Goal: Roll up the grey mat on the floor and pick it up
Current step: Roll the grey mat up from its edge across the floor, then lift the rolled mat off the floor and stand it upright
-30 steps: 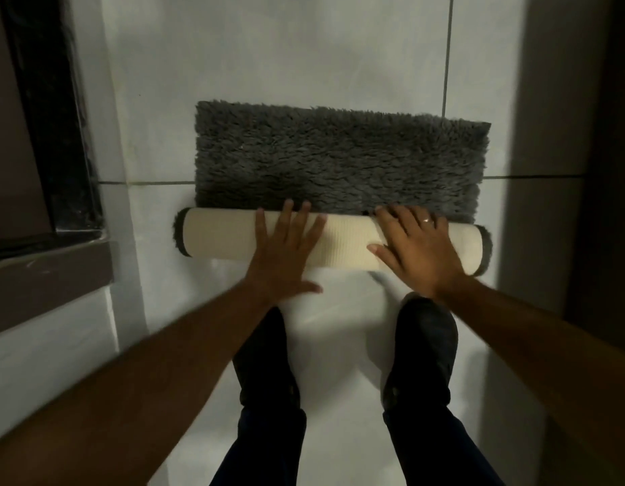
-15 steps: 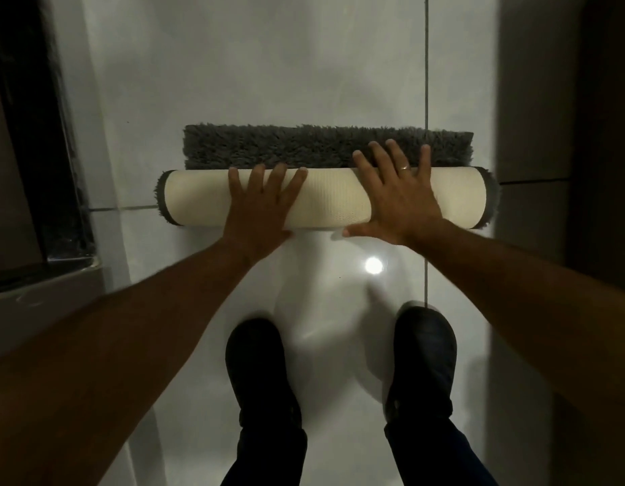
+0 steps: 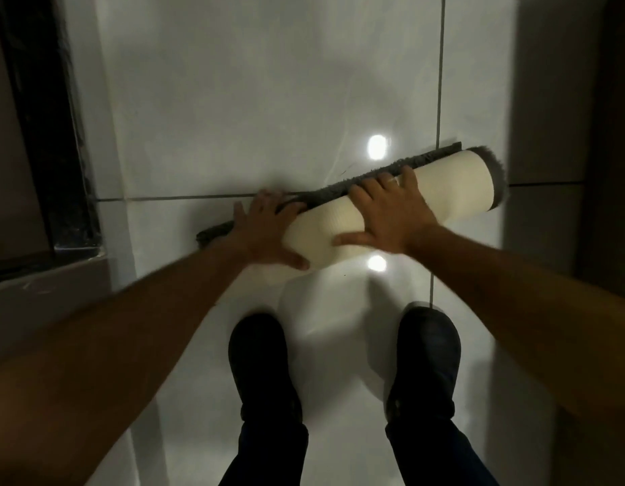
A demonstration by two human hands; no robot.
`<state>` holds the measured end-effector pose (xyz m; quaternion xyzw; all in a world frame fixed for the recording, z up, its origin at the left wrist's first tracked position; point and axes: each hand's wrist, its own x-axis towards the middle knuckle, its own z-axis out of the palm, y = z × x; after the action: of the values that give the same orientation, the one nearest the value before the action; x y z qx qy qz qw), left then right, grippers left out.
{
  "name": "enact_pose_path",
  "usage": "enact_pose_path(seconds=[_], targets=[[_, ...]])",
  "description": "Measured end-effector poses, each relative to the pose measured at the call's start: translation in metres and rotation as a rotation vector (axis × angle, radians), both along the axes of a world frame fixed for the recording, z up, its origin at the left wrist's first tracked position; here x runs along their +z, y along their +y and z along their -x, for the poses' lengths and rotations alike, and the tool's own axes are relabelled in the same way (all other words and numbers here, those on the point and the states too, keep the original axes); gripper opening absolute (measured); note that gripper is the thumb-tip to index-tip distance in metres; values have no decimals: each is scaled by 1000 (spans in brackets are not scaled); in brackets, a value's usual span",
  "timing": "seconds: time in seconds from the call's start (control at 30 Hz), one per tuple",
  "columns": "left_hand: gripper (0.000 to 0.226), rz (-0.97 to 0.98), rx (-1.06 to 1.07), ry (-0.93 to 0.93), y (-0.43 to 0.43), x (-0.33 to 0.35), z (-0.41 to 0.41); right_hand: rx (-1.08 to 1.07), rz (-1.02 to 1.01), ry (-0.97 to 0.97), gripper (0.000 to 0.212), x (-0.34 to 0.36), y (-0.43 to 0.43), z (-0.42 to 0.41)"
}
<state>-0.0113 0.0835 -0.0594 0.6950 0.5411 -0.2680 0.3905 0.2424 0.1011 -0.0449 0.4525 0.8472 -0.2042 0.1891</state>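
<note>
The left hand (image 3: 269, 233) lies spread and flat, fingers splayed, over the lower-left end of the rolled grey mat (image 3: 444, 184), its palm pressing on the roll and its fingertips reaching the grey pile beyond; it is not closed around anything. The right hand (image 3: 391, 213) is curved over the middle of the roll, fingers draped across the top to the fuzzy grey edge and thumb stretched along the near side of the cream backing, a loose half-grip rather than a clench. The mat sits at centre-right of the frame as a nearly complete roll, slanting from lower left up to the upper right, cream underside outward, with a thin strip of grey pile showing along its far side and a grey fringe at the right end. It rests on the glossy white tiled floor (image 3: 269, 100), which is bare above the roll. A dark door frame (image 3: 48, 135) borders the left, a shadowed wall (image 3: 549, 100) the right. Two black shoes (image 3: 262, 363) stand just below the roll.
</note>
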Motion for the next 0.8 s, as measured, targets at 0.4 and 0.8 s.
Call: enact_pose_path(seconds=[0.4, 0.8], targets=[[123, 119, 101, 53, 13, 3, 5, 22, 62, -41, 119, -11, 19, 6], [89, -358, -128, 144, -33, 58, -27, -73, 115, 13, 122, 31, -7, -2]])
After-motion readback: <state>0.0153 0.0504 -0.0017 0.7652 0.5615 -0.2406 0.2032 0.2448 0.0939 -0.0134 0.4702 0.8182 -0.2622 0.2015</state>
